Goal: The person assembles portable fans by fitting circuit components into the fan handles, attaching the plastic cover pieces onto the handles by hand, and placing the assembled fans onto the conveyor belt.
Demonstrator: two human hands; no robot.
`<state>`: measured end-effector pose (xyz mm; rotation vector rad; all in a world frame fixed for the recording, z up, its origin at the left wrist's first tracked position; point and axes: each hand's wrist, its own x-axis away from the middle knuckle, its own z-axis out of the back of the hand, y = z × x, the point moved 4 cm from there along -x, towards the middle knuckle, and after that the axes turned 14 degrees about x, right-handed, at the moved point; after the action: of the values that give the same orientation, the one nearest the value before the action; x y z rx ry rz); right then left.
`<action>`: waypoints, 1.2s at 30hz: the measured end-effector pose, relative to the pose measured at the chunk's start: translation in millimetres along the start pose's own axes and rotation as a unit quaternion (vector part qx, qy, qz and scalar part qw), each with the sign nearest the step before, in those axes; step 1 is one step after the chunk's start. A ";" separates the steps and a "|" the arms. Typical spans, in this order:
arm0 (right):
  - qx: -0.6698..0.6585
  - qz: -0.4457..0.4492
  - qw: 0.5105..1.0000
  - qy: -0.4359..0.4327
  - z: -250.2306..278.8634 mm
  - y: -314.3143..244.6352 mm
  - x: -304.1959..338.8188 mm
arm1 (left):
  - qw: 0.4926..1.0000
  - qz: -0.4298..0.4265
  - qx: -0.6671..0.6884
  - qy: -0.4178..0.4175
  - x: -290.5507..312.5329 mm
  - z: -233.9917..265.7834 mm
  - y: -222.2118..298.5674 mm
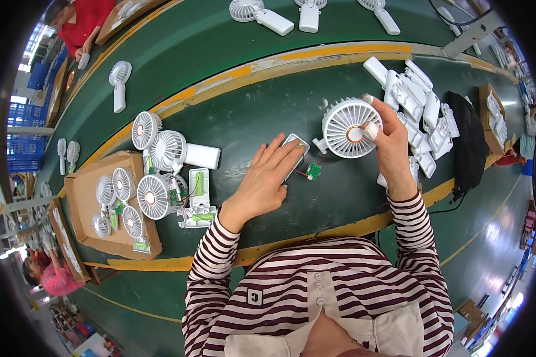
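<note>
My right hand (pixel 392 146) grips a white fan head (pixel 350 128) by its right rim, with pale covers on the thumb and a fingertip. The fan head faces up, its round grille ringed in copper at the centre. My left hand (pixel 267 178) lies with fingers stretched flat over a white handle shell (pixel 296 143), most of which it hides. Between the hands a small green circuit board (pixel 314 171) rests on the bench, joined by thin red and dark wires. A short white neck sticks out at the fan head's lower left.
Left of me, several opened fans with a green battery (pixel 199 183) lie beside a cardboard tray (pixel 83 223) of fan parts. White handle shells (pixel 426 110) are heaped at the right, near a black bag (pixel 466 143). Beyond a yellow-edged rail, fans (pixel 120 86) lie on a green belt; a person in red sits far left.
</note>
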<state>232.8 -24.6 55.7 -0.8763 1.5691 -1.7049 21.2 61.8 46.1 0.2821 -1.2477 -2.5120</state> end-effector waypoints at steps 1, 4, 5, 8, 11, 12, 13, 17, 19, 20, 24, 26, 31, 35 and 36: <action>-0.003 -0.001 1.000 0.004 0.9 -3.7 -0.1 | 1.000 -0.007 -0.019 -0.024 -4.8 -1.1 -0.6; -0.003 0.048 0.998 -0.030 0.5 -18.9 -1.1 | 0.998 -0.029 -0.042 -0.044 -22.7 1.1 2.4; -0.004 0.047 0.998 -0.028 0.7 -21.6 -2.1 | 0.996 -0.043 -0.054 -0.061 -26.0 0.3 4.1; -0.011 0.046 0.998 0.034 9.0 -23.4 -9.9 | 0.985 -0.041 -0.098 -0.133 -32.9 -16.0 6.7; -0.010 0.038 0.998 0.055 15.0 -18.6 -15.3 | 0.990 -0.047 -0.087 -0.096 -36.0 -18.4 8.3; -0.010 0.039 0.998 0.057 16.1 -16.1 -16.9 | 0.993 -0.022 -0.082 -0.083 -36.8 -17.1 8.2; -0.018 0.045 0.997 0.067 17.7 -14.1 -17.9 | 0.993 -0.022 -0.083 -0.083 -36.7 -18.4 9.0; -0.037 0.052 0.995 0.074 14.6 -11.0 -16.7 | 0.989 0.067 -0.117 -0.053 -32.7 -18.1 1.7; -0.044 0.057 0.995 0.068 12.1 -15.4 -15.9 | 0.985 0.106 -0.124 -0.054 -28.2 -18.3 -2.7; -0.049 0.062 0.995 0.063 10.7 -17.4 -15.6 | 0.988 0.123 -0.087 -0.016 -25.0 -16.6 -4.3; -0.094 0.056 0.992 0.057 6.5 -24.8 -10.7 | 0.942 0.248 0.200 0.101 -10.2 -18.9 -19.3; -0.101 0.007 0.995 0.022 -4.2 -31.4 -3.5 | 0.849 0.266 0.447 0.097 1.2 -34.8 -30.9; -0.123 -0.078 0.982 -0.119 -22.4 -25.4 14.7 | 0.486 0.175 0.853 0.077 14.6 -45.9 -14.9; -0.091 -0.095 0.972 -0.193 -37.5 -17.9 23.0 | 0.558 0.269 0.760 0.195 14.1 -55.6 -24.3; -0.083 -0.103 0.975 -0.181 -38.9 -16.2 20.9 | 0.598 0.279 0.724 0.201 11.9 -54.8 -23.7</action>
<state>188.5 -18.9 70.5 -1.3913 1.4225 -1.4569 22.7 30.5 -6.1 0.5944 -2.3040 -0.3753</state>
